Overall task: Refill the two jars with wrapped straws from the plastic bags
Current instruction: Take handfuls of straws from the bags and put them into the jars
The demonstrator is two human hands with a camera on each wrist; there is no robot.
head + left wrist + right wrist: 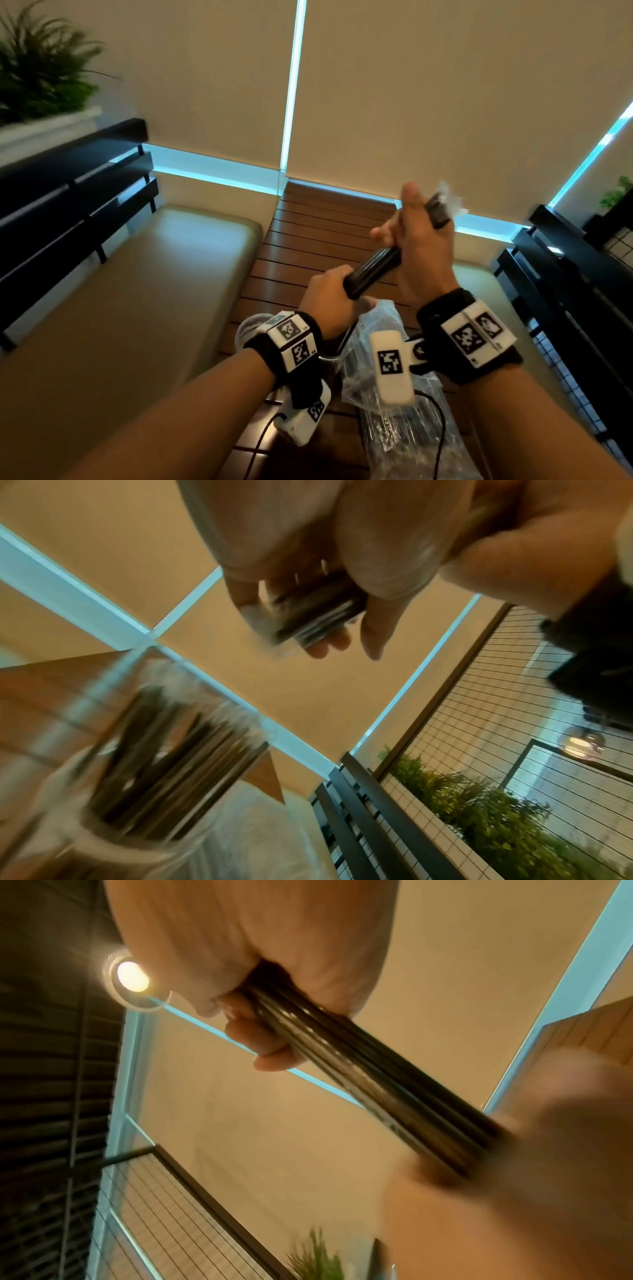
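Observation:
Both hands hold one bundle of black wrapped straws (376, 265) in the air, slanting over the table. My left hand (330, 291) grips its lower end. My right hand (416, 236) is curled round the upper part, where clear wrapper ends (443, 202) stick out. In the right wrist view the bundle (359, 1069) runs from my right fingers (260, 1047) down to the blurred left hand (531, 1150). A crumpled clear plastic bag (387, 421) with more straws lies under my wrists. A glass jar (251, 327) peeks out beside my left wrist; the left wrist view shows the jar (147, 750) holding dark straws.
The wooden slatted table (308, 240) runs away from me to the blinds. Beige bench cushions (137, 291) with a black slatted backrest (68, 205) flank it on the left, and another black backrest (565, 274) stands on the right. A potted fern (41, 68) stands at the far left.

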